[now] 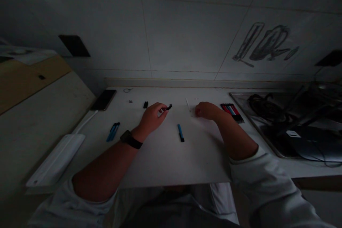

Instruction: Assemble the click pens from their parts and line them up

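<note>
Between the thumb and forefinger of my left hand (pixel 155 114) is a small black piece (pixel 169 107), perhaps a pen part, held just above the white table. My right hand (pixel 205 109) is at the table with its fingers curled together; what they pinch, if anything, is hidden. A thin white stick (pixel 187 104), like a pen refill, lies just left of those fingers. Below and between both hands lies a blue pen barrel (pixel 181 133) with a black end. Two small black caps (pixel 145 104) rest left of my left hand.
Blue pens (pixel 113 131) lie at the left, near a white power strip (pixel 57 160) and a phone (pixel 103 100). A pack of red, blue and black pens (pixel 232 112) sits right of my right hand. Farther right, a metal-edged sink (pixel 256 128) holds dark cables and a dark device.
</note>
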`<state>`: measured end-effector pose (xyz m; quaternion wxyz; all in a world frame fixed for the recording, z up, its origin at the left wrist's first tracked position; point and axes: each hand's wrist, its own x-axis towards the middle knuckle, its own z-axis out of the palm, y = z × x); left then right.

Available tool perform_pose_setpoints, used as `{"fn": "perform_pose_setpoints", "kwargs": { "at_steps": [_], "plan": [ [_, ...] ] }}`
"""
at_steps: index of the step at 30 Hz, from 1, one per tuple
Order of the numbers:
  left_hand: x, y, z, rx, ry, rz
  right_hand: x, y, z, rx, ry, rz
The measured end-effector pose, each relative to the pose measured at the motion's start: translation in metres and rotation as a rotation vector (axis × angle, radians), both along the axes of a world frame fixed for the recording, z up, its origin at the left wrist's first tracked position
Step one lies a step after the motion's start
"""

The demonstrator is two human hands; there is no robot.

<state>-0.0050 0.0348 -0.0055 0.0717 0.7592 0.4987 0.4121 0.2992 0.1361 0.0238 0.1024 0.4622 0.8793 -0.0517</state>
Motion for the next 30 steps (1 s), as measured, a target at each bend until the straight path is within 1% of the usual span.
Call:
{"fn": "perform_pose_setpoints", "kwargs": {
  "at_steps": [3, 5, 10, 13, 15, 21, 26, 30],
  "plan": [
    [0.000, 0.000, 0.000, -0.011, 0.008, -0.009, 0.000, -0.003, -0.001, -0.015, 0.008, -0.013],
    [0.000, 0.000, 0.001, -0.015, 0.016, -0.010, -0.007, -0.009, 0.001, -0.013, 0.084, 0.020],
    [-0.001, 0.002, -0.001, -0.030, 0.034, 0.006, -0.034, -0.028, 0.012, 0.037, 0.509, 0.179],
    [-0.001, 0.003, -0.003, -0.034, 0.046, -0.002, -0.046, -0.036, 0.014, 0.091, 0.651, 0.231],
    [-0.001, 0.003, -0.004, -0.026, 0.054, -0.006, -0.051, -0.039, 0.012, 0.125, 0.677, 0.249],
    [-0.001, 0.003, -0.002, -0.021, 0.078, -0.028, -0.052, -0.038, 0.002, 0.178, 0.648, 0.267],
    [-0.001, 0.003, -0.002, -0.016, 0.092, -0.013, -0.052, -0.039, 0.006, 0.200, 0.612, 0.238],
    [-0.001, 0.003, -0.002, -0.011, 0.110, -0.016, -0.053, -0.039, 0.006, 0.190, 0.628, 0.250]
  ]
}}
